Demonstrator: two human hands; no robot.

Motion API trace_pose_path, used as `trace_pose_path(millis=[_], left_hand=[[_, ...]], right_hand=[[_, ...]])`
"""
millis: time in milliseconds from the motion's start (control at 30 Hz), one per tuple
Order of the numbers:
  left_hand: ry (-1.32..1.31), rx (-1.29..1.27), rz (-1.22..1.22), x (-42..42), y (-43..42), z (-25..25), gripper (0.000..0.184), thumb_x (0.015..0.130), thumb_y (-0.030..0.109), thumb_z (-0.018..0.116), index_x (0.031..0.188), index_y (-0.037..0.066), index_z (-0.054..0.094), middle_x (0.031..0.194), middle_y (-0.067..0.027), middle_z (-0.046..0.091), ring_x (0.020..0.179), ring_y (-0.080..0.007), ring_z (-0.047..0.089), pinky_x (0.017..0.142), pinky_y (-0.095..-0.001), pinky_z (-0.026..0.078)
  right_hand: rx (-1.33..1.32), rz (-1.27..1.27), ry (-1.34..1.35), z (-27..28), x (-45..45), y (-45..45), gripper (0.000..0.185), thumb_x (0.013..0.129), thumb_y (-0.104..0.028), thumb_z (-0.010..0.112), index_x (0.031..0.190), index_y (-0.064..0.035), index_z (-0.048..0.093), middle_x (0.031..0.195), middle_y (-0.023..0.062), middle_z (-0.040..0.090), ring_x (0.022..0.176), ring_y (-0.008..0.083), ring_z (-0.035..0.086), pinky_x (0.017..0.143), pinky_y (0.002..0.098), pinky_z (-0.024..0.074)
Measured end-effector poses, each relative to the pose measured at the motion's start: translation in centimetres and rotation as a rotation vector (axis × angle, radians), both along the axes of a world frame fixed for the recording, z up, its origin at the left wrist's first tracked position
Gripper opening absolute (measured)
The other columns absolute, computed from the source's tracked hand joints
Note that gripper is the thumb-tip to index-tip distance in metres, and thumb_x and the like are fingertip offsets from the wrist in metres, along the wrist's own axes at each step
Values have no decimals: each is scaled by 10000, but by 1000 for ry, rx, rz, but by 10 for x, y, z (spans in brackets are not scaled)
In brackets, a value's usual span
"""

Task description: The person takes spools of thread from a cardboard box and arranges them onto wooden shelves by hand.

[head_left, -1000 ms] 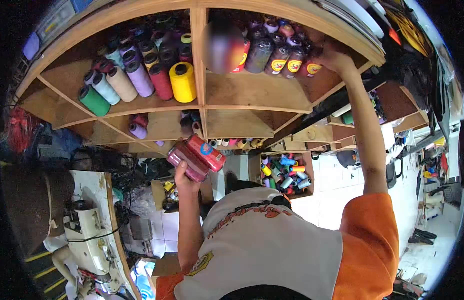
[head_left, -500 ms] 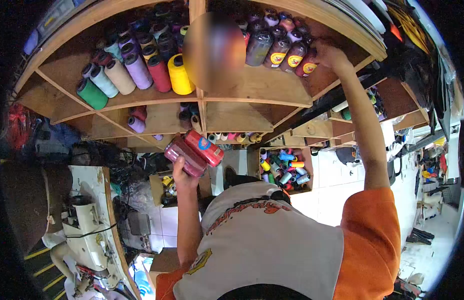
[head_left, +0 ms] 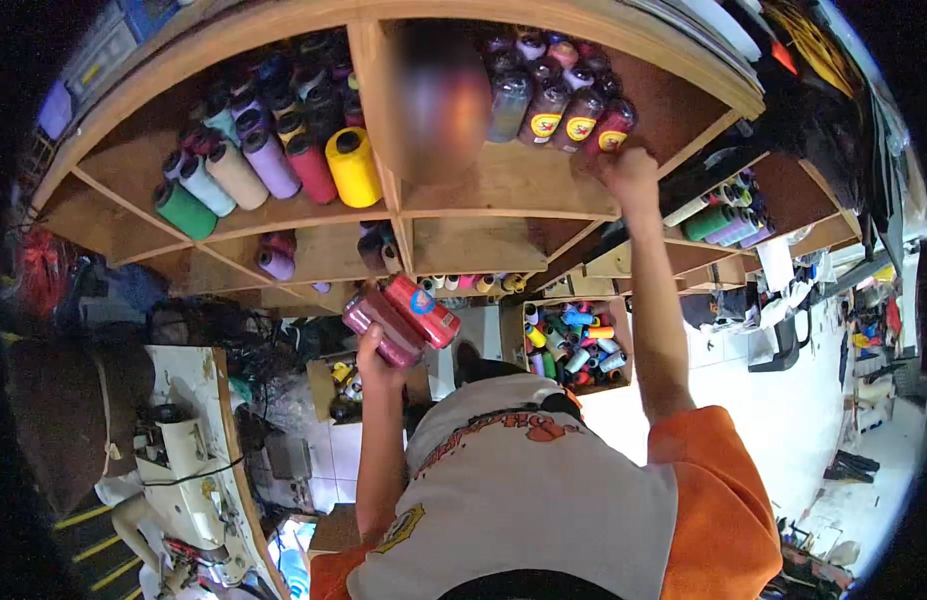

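Shelf unit (head_left: 534, 185) fills the top: wood, divided into compartments, thread spools standing in both upper ones. Its front edge and upright divider (head_left: 374, 110) are plain to see. Blur patch hides the left part of the right compartment; can't read anything there.

Shirt (head_left: 544, 480): white, orange sleeves, orange-and-black lettering, too distorted to read.

White floor (head_left: 784, 410) opens out right of the carton. Worktop (head_left: 189, 370) at left, with a sewing machine (head_left: 189, 450).

Carton (head_left: 514, 335) below the shelf holds loose spools (head_left: 581, 319), lying at all angles.

Right hand (head_left: 624, 178): fingers bent, at the shelf's front right corner, just below the dark red spool (head_left: 612, 124). Can't tell if it touches or grips anything. Bare board runs from the spool row to the front edge; more bare wood between row and side wall.

Left hand (head_left: 379, 357): closed round the dark pink spool (head_left: 384, 332), thumb across it; red spool (head_left: 432, 320) lies alongside, touching. Both tilted, below the shelf.

Labels: blue round label (head_left: 422, 302) on the red one; yellow round label (head_left: 612, 140) on the dark red one. Print too small to read.
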State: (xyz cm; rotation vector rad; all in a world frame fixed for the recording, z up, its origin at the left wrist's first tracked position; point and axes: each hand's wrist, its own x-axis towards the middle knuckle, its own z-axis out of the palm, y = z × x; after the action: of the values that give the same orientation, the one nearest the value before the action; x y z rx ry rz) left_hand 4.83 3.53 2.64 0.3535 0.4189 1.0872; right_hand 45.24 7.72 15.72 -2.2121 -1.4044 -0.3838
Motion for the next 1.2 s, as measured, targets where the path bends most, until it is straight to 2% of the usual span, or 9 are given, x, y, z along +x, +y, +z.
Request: trace_pose_path(millis=[167, 567, 700, 800, 833, 867, 967, 1000, 1200], left_hand=[[75, 15, 12, 0, 1, -10, 622, 766, 305, 625, 1300, 94, 386, 1235, -95, 515, 1139, -288, 501, 972, -452, 396], [29, 45, -14, 9, -6, 11, 623, 777, 303, 631, 1305, 83, 384, 1254, -102, 502, 1145, -281, 501, 979, -443, 394], [6, 55, -35, 12, -2, 7, 618, 772, 304, 641, 1294, 80, 399, 1258, -116, 505, 1142, -293, 506, 972, -455, 402], [-8, 7, -37, 15, -4, 13, 617, 747, 287, 649, 1276, 82, 408, 1229, -118, 518, 1122, -295, 516, 968, -455, 407], [-35, -9, -24, 17, -5, 21, 601, 748, 262, 644, 1269, 80, 409, 1209, -120, 528, 1103, -292, 529, 959, -454, 416], [-61, -29, -7, 18, -6, 28, 585, 748, 237, 640, 1262, 78, 410, 1189, -122, 538, 1085, -290, 542, 949, -452, 426], [-83, -24, 23, 21, -5, 40, 590, 743, 238, 648, 1263, 76, 421, 1190, -116, 539, 1099, -278, 536, 956, -449, 422], [-76, -27, 34, 21, -4, 43, 596, 743, 238, 648, 1267, 76, 417, 1192, -115, 537, 1102, -277, 534, 957, -447, 421], [16, 115, 24, 20, -6, 63, 657, 720, 238, 674, 1287, 63, 391, 1204, -113, 522, 1109, -277, 525, 983, -439, 398]], right_hand=[[104, -230, -107, -25, -4, 14, 328, 774, -258, 635, 683, 57, 620, 705, 248, 616, 691, 411, 619, 634, 455, 508], [275, -245, -6, -22, -23, 9, 213, 784, -194, 640, 747, 15, 632, 735, 212, 628, 685, 389, 618, 619, 446, 502], [89, -292, -83, -31, -13, 11, 248, 797, -232, 631, 753, 12, 631, 729, 210, 631, 701, 381, 625, 621, 435, 499], [354, -59, 36, -21, -25, -11, 278, 792, -267, 639, 791, 11, 648, 743, 203, 642, 717, 367, 633, 636, 415, 497], [308, -90, 135, -8, -43, -21, 205, 753, -176, 638, 786, 26, 642, 690, 201, 626, 717, 381, 623, 632, 419, 499], [319, -42, 255, -1, -57, -24, 233, 745, -203, 652, 786, 26, 651, 695, 209, 627, 722, 358, 630, 612, 387, 497], [-209, 493, 1102, 28, -129, -66, 317, 822, -242, 648, 1026, 1, 629, 831, 57, 661, 754, 108, 625, 636, 249, 490], [-412, 533, 1074, 27, -148, -75, 354, 816, -230, 661, 1082, -5, 597, 889, 67, 661, 786, 114, 626, 667, 256, 498], [-411, 723, 923, 10, -203, -88, 490, 747, -377, 709, 1005, 27, 612, 895, 128, 661, 790, 199, 638, 695, 311, 493]])
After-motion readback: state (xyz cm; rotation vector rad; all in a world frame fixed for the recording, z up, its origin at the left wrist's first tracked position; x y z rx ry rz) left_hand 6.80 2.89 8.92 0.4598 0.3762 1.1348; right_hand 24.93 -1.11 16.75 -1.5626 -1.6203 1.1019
